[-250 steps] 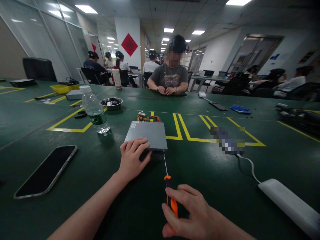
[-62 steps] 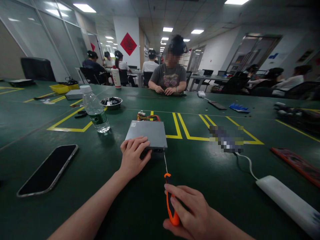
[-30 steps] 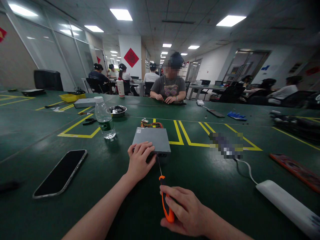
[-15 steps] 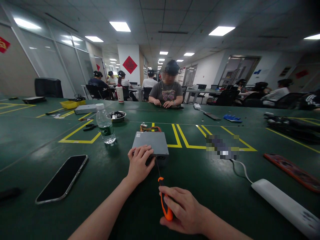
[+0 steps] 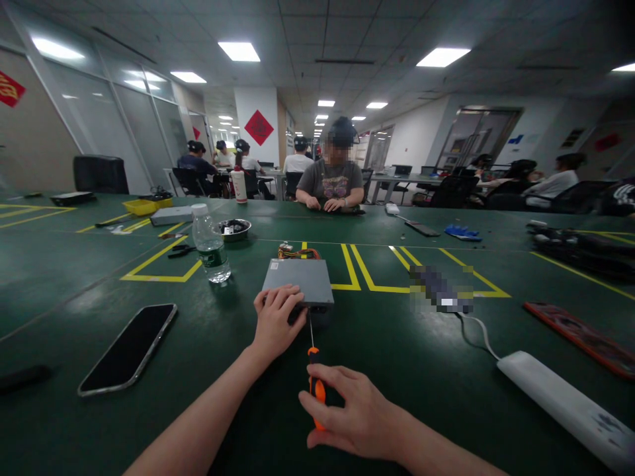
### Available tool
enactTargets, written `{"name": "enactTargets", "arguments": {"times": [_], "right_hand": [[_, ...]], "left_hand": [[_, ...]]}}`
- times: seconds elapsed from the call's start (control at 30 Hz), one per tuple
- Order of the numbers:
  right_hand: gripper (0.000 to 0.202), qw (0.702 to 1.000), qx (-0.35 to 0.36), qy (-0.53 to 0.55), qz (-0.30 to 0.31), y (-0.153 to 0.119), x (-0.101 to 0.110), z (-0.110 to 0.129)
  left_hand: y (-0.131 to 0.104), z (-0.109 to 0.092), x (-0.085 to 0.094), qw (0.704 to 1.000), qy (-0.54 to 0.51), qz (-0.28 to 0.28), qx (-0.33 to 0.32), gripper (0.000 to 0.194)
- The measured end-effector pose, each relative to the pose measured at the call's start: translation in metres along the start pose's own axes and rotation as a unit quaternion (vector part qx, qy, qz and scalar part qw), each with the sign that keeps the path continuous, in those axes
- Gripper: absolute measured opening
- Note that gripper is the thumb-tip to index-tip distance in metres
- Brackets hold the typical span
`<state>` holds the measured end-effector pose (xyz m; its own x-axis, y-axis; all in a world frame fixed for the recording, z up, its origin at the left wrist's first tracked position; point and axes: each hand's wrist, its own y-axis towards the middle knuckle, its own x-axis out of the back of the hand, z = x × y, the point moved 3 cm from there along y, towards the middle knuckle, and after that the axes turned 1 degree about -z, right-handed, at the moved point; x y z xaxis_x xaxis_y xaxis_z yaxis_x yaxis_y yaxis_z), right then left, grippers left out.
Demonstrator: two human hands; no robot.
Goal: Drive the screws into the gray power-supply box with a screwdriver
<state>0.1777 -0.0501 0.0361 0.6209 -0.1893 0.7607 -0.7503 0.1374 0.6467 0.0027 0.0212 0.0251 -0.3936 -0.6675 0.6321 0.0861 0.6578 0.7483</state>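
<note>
Head camera view, and both hands are at work over the green table (image 5: 397,357)! Left hand (image 5: 278,324) has hold of the grey metal box (image 5: 305,274) by its near edge, four fingers laid across the top, thumb tucked at the near side. So the box sits flat right under those left fingers, most of its lid reaching beyond their tips, with a bundle of coloured wires (image 5: 302,253) spilling out at the far end.

Now the right hand (image 5: 357,410): fingers curled loosely round the orange and black handle of a screwdriver (image 5: 320,391), thumb low on the near end. Out ahead of those fingers the thin shaft points up to the near face of the box, just beside the left thumb; whether the tip sits in a screw, I cannot tell.

Look left of the left fingers: a dark-screened phone (image 5: 129,350) lies flat, and farther off a clear water bottle (image 5: 211,248) stands upright. Beyond that bottle, a metal bowl (image 5: 238,237) holds dark bits. Over on the right fingers' right, a white power strip (image 5: 555,400) stretches along, its cord (image 5: 483,328) running to a blurred dark object (image 5: 439,287). Far past all the fingers, a person (image 5: 337,182) sits across the table, hands low.
</note>
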Motion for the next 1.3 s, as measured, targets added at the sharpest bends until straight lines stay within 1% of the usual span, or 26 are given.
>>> {"name": "enactTargets", "arguments": {"times": [0.07,0.13,0.3,0.4,0.47,0.6,0.63,0.67,0.8,0.87,0.93,1.07,1.13,1.2,1.27,1.3], "right_hand": [[0.037,1.000,0.000,0.019,0.022,0.002,0.000,0.001],[0.035,0.999,0.012,0.027,0.022,0.003,0.000,0.002],[0.027,0.999,0.033,-0.002,-0.037,0.007,-0.002,0.002],[0.032,0.998,0.020,0.000,-0.057,0.010,-0.003,0.001],[0.037,0.999,0.015,0.003,-0.050,0.011,-0.002,0.000],[0.032,1.000,0.028,-0.005,0.003,0.012,-0.001,0.002],[0.031,1.000,0.028,-0.010,0.009,0.011,-0.001,0.003],[0.030,0.999,0.028,-0.015,0.005,0.011,-0.001,0.003],[0.034,0.998,0.022,-0.014,-0.052,0.008,-0.003,0.001],[0.036,0.997,0.016,-0.005,-0.069,0.007,-0.003,-0.001],[0.038,0.998,0.012,0.013,-0.060,0.008,-0.001,-0.002],[0.035,1.000,0.024,0.009,-0.012,0.010,-0.001,-0.001],[0.031,0.999,0.031,-0.010,-0.015,0.008,-0.004,0.001],[0.028,0.999,0.024,-0.013,-0.035,0.005,-0.007,0.002],[0.026,0.999,0.006,0.002,-0.047,0.001,-0.008,0.001],[0.027,0.999,-0.003,0.016,-0.044,0.000,-0.008,0.000]], "left_hand": [[0.000,0.000,0.000,1.000,0.001,0.001,0.000,0.018],[0.001,0.000,0.001,1.000,0.003,0.004,-0.002,0.018],[0.001,0.000,0.001,1.000,0.007,0.010,-0.013,0.018],[0.001,0.001,0.000,1.000,0.006,0.008,-0.016,0.018],[0.000,0.002,-0.001,1.000,0.004,0.004,-0.018,0.019],[0.001,0.003,-0.001,1.000,0.001,-0.001,-0.025,0.020],[0.002,0.003,-0.001,1.000,0.000,0.000,-0.028,0.020],[0.002,0.003,-0.001,1.000,-0.001,-0.001,-0.030,0.020],[0.002,0.004,-0.001,1.000,0.000,-0.004,-0.031,0.020],[0.002,0.003,-0.001,0.999,0.002,-0.007,-0.032,0.019],[0.002,0.003,-0.001,0.999,0.001,-0.007,-0.032,0.019],[0.002,0.003,-0.002,1.000,-0.001,-0.007,-0.029,0.018],[0.003,0.003,-0.001,1.000,-0.001,-0.008,-0.029,0.018],[0.003,0.002,-0.001,1.000,0.000,-0.006,-0.027,0.018],[0.003,0.002,0.000,1.000,-0.001,-0.003,-0.025,0.018],[0.003,0.002,0.000,1.000,-0.001,-0.001,-0.024,0.018]]}}
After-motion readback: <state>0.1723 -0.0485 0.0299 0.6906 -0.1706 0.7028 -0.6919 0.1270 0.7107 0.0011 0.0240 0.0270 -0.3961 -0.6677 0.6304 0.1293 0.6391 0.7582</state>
